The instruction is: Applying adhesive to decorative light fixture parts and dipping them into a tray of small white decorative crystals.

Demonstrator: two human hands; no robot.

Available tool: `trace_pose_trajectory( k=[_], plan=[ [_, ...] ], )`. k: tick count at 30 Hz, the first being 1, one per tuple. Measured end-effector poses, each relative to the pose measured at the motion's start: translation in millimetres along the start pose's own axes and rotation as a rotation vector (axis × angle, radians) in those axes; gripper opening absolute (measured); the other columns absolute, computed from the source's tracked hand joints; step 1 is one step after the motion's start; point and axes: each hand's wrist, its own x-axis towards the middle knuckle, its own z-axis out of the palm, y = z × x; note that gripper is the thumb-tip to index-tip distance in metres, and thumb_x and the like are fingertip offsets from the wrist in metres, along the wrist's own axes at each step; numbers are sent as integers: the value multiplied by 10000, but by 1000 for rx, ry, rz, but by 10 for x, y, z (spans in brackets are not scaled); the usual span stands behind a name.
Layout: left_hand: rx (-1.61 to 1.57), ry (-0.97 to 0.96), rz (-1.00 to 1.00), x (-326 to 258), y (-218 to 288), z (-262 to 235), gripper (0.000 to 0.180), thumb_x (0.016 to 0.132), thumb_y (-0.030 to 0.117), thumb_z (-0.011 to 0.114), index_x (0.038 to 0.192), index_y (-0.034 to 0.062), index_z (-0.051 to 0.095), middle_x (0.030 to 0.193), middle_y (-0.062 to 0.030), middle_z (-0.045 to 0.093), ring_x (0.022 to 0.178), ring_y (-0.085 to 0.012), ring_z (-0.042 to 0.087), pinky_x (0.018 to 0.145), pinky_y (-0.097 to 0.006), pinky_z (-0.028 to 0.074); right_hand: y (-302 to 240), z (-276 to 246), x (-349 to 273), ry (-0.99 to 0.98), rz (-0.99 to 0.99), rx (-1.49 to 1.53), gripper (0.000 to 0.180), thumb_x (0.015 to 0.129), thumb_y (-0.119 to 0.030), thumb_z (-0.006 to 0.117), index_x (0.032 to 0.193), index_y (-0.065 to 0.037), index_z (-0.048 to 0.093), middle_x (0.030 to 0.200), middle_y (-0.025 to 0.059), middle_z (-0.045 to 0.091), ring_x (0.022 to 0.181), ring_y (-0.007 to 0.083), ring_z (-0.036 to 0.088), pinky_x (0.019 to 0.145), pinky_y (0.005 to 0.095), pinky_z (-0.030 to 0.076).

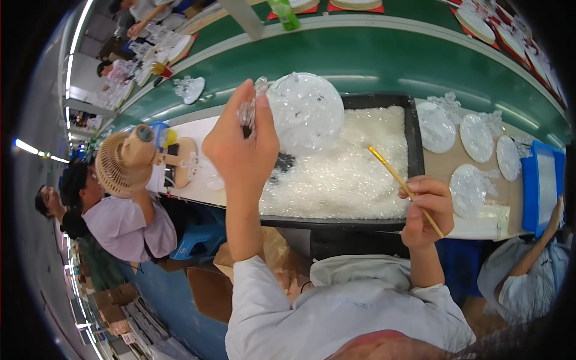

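Note:
My left hand (243, 144) is raised over the left part of a black tray (415, 138). Its fingers are closed on a clear ornament with a round white base (307, 114), tilted so that the disc's flat face shows. White glittery granules (342, 186) fill most of the tray, with a dark bare patch near the disc. By the tray's right edge, my right hand (427, 210) pinches a slim yellow paintbrush (396, 176). The brush slants up and left above the granules, apart from the disc.
Several similar ornaments (478, 138) lie right of the tray, beside a blue bin (531, 192). A beige fan (123, 162) stands left, near a seated person (129, 222). A green conveyor belt (384, 66) runs behind. Another person's arm (540, 240) reaches in at right.

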Motion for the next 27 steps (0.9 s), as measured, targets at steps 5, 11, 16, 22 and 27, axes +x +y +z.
trace_pose_trajectory(
  k=[5,11,16,22,27],
  plan=[
    [159,-8,366,-120,190,-74,258,809,20,734,1062,-22,706,818,-124,721,602,-209,653,547,-273,497,-20,4,-48,12,-168,-39,144,929,-120,609,1003,-12,550,1019,200,582,659,271,631,539,313,540],
    [185,-60,573,-206,188,-94,295,783,-48,702,1072,-102,673,912,-172,733,579,-204,645,496,-261,457,-178,200,51,-384,-202,38,261,764,38,735,1003,-3,639,1061,225,656,772,330,698,614,380,580],
    [108,-129,588,-249,176,-123,347,778,-56,703,1110,-134,636,954,-220,729,596,-220,656,487,-263,444,-89,388,31,-328,-179,-270,358,702,116,696,1043,17,650,1089,224,637,862,337,687,694,381,585],
    [106,-218,586,-274,193,-174,381,801,-55,683,1159,-144,586,983,-251,722,609,-227,665,491,-264,442,-114,371,98,-325,-213,-211,353,686,16,712,1023,106,660,1011,239,635,794,353,684,631,385,608],
    [115,-160,613,-285,216,-144,329,837,-41,659,1142,-139,586,950,-275,719,610,-223,669,490,-259,437,-77,410,67,-261,-251,-128,368,696,9,706,1046,110,660,988,253,640,768,352,684,632,364,607]
  ],
)
